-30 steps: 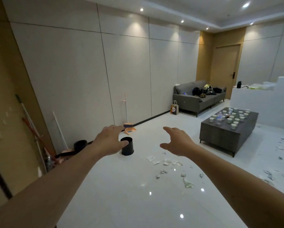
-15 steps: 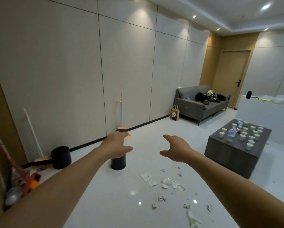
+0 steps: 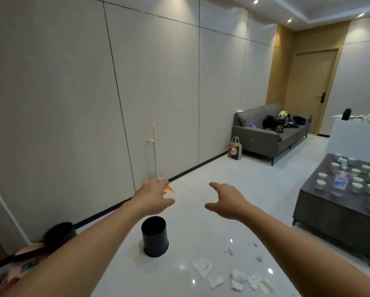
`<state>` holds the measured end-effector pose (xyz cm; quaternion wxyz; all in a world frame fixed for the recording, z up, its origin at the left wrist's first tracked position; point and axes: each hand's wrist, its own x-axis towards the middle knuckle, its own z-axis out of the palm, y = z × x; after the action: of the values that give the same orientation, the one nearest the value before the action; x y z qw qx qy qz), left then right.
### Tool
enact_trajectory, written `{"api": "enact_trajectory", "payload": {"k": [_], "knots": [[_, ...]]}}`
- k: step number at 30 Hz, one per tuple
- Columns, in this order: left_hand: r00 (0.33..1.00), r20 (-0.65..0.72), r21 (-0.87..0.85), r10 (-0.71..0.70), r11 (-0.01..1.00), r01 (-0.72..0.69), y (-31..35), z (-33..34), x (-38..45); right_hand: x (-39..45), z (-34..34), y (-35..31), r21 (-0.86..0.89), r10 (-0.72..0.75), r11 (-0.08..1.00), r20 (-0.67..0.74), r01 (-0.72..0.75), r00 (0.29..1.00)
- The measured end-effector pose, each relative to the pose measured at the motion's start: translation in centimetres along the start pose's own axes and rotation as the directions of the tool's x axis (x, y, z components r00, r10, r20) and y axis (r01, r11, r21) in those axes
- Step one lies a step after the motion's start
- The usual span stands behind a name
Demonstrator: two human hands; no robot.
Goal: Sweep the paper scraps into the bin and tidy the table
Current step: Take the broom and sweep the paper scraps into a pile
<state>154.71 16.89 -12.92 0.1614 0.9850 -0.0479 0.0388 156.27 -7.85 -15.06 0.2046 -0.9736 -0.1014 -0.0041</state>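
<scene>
White floor (image 3: 201,211) below; both arms outstretched, left hand (image 3: 154,197) and right hand (image 3: 226,201) spread.

A grey sofa (image 3: 267,136) stands beside a panda gift bag (image 3: 235,149)

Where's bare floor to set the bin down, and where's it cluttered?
Bare floor runs from the black bin toward the gift bag and sofa, between the wall baseboard and the coffee table. Crowded: paper scraps right of the bin, and the cup-covered coffee table top.
</scene>
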Motion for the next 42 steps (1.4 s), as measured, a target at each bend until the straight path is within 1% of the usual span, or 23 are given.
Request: {"api": "enact_trajectory", "payload": {"k": [3, 7, 11, 17, 22, 26, 30, 32, 36, 39, 42], "knots": [[1.000, 0.011, 0.037, -0.009, 0.999, 0.009, -1.6, 1.0, 9.4, 9.5, 1.3, 1.5, 0.009, -0.010, 1.000, 0.033, 0.009, 0.999], [0.999, 0.014, 0.103, -0.036, 0.994, 0.034, -4.3, 0.2, 21.4, 22.3, 0.5, 2.4, 0.013, 0.003, 1.000, 0.065, -0.004, 0.998], [0.994, -0.053, 0.049, -0.099, 0.994, 0.102, -7.4, -1.2, 31.9, 33.8, -0.2, 2.0, 0.014, -0.011, 1.000, 0.072, 0.010, 0.997], [0.988, -0.042, 0.007, -0.151, 0.988, 0.152, -13.0, 0.9, 46.1, 49.6, 1.9, 1.4, -0.007, -0.072, 0.997, 0.085, 0.073, 0.994], [0.987, -0.035, -0.017, -0.157, 0.988, 0.157, -18.9, 3.2, 59.6, 64.1, 5.1, 1.6, -0.045, -0.108, 0.992, 0.113, 0.114, 0.988], [0.983, -0.009, -0.038, -0.182, 0.983, 0.182, -23.9, 3.2, 72.2, 76.2, 6.8, 1.6, -0.045, -0.080, 0.995, 0.159, 0.089, 0.984], [0.976, -0.046, -0.074, -0.212, 0.975, 0.208, -27.4, 2.1, 83.4, 87.0, 7.1, 2.2, -0.020, -0.045, 0.999, 0.188, 0.050, 0.981], [0.975, -0.058, -0.068, -0.217, 0.975, 0.213, -28.6, 1.9, 88.3, 91.9, 7.4, 2.5, -0.008, -0.038, 0.999, 0.191, 0.041, 0.981], [0.982, -0.021, -0.034, -0.189, 0.982, 0.188, -31.1, 3.3, 96.6, 101.2, 9.4, 2.8, 0.033, -0.036, 0.999, 0.227, 0.030, 0.973], [0.987, 0.001, -0.003, -0.164, 0.987, 0.164, -33.8, 5.5, 101.7, 108.3, 12.4, 2.6, 0.082, -0.055, 0.996, 0.272, 0.034, 0.961], [0.982, 0.029, 0.034, -0.184, 0.982, 0.183, -37.6, 8.3, 106.4, 115.5, 16.1, 2.2, 0.138, -0.090, 0.989, 0.312, 0.049, 0.946]]}}
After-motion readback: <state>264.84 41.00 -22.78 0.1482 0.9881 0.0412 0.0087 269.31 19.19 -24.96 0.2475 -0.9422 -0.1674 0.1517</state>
